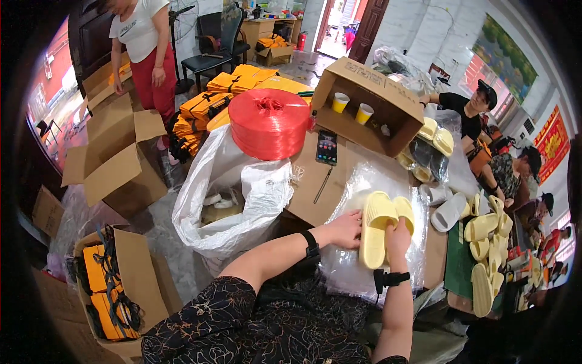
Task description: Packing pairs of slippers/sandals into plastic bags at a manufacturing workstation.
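A pair of pale yellow slippers [379,225] lies over a stack of clear plastic bags [345,267] at the table's near edge. My right hand [398,238] is closed on the slippers, with its fingers at the right one's opening. Just left of the pair, my left hand [347,230] rests on the bags with its fingers apart, close against the left slipper's side. Its fingertips are partly hidden, and I cannot tell whether they touch the slipper. Dark bands circle both wrists.
A red twine roll [270,124] stands by a white woven sack [209,227]. Beyond the bags are a phone [326,147], a pen [322,185] and a carton [370,103] holding yellow cups. More slippers [482,227] pile up at right. People sit along the right; another stands far left.
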`<state>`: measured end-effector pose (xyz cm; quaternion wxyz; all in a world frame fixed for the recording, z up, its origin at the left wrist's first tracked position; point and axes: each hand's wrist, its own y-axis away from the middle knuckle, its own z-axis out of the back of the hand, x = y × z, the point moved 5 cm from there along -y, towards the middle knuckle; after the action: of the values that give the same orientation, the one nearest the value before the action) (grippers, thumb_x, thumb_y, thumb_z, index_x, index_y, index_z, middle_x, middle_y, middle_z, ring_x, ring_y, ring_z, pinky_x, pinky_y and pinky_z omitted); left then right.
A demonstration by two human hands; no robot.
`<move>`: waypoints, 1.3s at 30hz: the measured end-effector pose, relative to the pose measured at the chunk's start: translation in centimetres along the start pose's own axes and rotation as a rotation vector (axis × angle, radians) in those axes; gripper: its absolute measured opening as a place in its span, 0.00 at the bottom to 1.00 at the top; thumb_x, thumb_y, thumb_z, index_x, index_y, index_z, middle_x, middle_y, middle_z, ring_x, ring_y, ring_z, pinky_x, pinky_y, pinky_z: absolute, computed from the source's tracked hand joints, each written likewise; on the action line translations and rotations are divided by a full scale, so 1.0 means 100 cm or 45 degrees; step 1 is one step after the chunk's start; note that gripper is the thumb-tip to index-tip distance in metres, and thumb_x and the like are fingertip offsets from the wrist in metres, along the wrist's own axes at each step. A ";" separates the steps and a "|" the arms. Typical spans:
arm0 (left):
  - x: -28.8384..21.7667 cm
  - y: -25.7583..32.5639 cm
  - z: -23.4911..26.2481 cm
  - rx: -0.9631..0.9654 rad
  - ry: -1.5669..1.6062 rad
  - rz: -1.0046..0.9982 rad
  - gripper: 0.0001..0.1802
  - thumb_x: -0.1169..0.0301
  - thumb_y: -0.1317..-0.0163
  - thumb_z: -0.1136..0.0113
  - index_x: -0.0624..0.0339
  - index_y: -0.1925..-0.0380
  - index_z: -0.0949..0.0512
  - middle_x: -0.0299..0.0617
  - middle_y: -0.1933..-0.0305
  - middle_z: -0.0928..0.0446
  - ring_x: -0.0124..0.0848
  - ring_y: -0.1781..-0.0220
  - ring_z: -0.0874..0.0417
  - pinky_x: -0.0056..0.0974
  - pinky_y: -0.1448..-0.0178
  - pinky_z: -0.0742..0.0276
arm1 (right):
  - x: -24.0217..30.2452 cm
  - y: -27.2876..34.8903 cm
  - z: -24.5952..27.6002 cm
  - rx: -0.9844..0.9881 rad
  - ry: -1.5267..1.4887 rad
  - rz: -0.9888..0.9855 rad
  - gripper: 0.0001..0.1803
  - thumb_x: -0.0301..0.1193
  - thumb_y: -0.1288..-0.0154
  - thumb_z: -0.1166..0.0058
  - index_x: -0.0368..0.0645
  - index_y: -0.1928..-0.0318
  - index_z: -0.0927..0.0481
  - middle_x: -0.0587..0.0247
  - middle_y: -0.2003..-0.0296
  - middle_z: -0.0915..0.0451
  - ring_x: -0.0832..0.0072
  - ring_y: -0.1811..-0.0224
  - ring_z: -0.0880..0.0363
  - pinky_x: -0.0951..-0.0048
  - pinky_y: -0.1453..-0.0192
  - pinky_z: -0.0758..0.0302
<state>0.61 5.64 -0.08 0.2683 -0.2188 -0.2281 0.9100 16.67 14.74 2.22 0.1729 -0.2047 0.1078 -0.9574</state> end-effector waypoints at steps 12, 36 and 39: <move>0.004 0.002 -0.010 0.222 -0.051 0.083 0.35 0.50 0.39 0.49 0.52 0.33 0.33 0.49 0.24 0.42 0.47 0.23 0.44 0.53 0.22 0.53 | -0.040 0.015 0.029 -0.005 -0.144 0.020 0.25 0.47 0.35 0.46 0.35 0.55 0.30 0.37 0.65 0.19 0.42 0.60 0.20 0.47 0.57 0.25; -0.025 -0.019 0.001 0.249 -0.288 -0.047 0.37 0.48 0.39 0.39 0.52 0.34 0.33 0.53 0.25 0.43 0.50 0.23 0.44 0.49 0.23 0.46 | -0.107 0.147 0.117 -0.449 -1.126 -0.168 0.18 0.32 0.26 0.51 0.32 0.42 0.28 0.59 0.49 0.22 0.74 0.50 0.24 0.72 0.45 0.28; -0.033 -0.006 -0.010 0.285 0.106 -0.136 0.37 0.45 0.40 0.38 0.56 0.37 0.30 0.55 0.28 0.39 0.53 0.27 0.39 0.50 0.25 0.43 | -0.137 0.159 0.106 -0.443 -1.261 -0.203 0.20 0.30 0.26 0.50 0.34 0.39 0.30 0.60 0.45 0.24 0.73 0.47 0.23 0.72 0.44 0.26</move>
<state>3.85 4.44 0.30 0.3484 -0.2125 -0.1250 0.9043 37.52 3.82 2.39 0.0931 -0.6655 0.1547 -0.7242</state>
